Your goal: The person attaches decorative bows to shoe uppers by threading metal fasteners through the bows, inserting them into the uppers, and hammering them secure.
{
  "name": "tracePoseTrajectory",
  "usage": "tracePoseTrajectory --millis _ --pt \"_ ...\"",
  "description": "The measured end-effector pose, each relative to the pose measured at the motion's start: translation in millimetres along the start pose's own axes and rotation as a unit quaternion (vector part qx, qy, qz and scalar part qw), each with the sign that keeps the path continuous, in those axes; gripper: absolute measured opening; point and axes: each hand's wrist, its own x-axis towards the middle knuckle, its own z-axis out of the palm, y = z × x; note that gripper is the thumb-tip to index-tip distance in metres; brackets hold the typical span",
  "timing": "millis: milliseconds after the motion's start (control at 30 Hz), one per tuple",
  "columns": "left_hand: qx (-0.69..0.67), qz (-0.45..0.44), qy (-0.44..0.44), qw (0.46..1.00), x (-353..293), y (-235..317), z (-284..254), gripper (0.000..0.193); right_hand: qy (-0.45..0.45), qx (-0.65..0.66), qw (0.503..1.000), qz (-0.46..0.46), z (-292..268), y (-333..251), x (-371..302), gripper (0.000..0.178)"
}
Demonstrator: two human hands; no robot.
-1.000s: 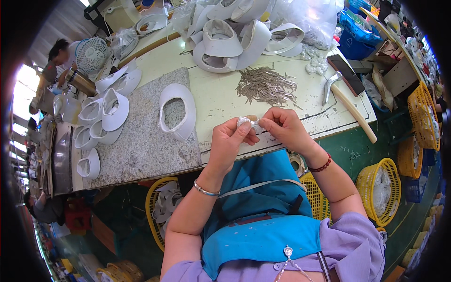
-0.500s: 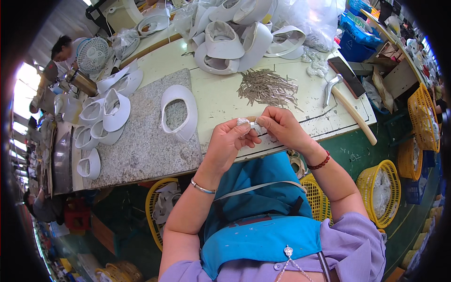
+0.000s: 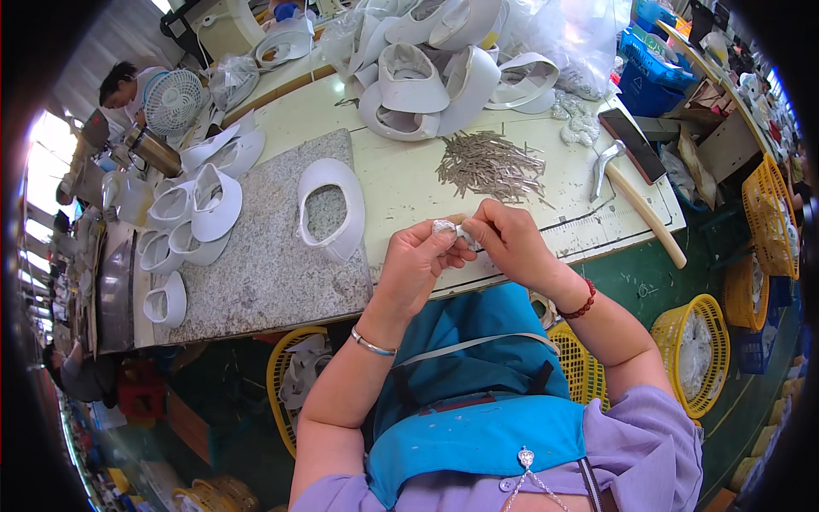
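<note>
My left hand and my right hand meet above the front edge of the pale worktable. Between their pinched fingertips is a small white, glittery piece, mostly covered by the fingers; its exact kind is hidden. Just beyond my hands lies a pile of thin, grey-brown metal-looking strips. To the left, a white shoe-upper-like piece with an oval opening rests on a speckled stone slab. A hammer with a wooden handle lies to my right.
More white pieces are heaped at the back and along the left side. Right of them lie a sparkly strand and a dark flat bar. Yellow baskets stand on the floor. A person works beside a fan.
The view has shifted slightly. Both hands stay together at the table edge, and the fingertips have changed position a little on the small white piece, with less of it showing between them.
</note>
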Motion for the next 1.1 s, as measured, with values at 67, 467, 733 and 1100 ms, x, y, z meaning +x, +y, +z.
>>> tracePoseTrajectory --millis 67,467,733,1100 --pt "0.016 0.004 0.006 1.0 -0.1 -0.4 2.2 0.022 -0.008 0.002 1.0 0.016 -3.7 -3.7 3.8 0.022" --pt "0.163 0.124 0.05 0.978 -2.5 -19.9 13.0 0.025 -0.059 0.041 0.994 0.08 -15.5 -10.5 3.1 0.017" --pt "0.232 0.241 0.113 0.936 -1.5 -36.0 18.1 0.026 0.021 -0.187 0.982 -0.034 -2.1 -10.9 -5.5 0.013" --pt "0.212 0.144 0.087 0.963 -10.9 -21.6 22.2 0.025 -0.106 0.014 0.989 0.103 -30.2 -20.1 -2.2 0.029"
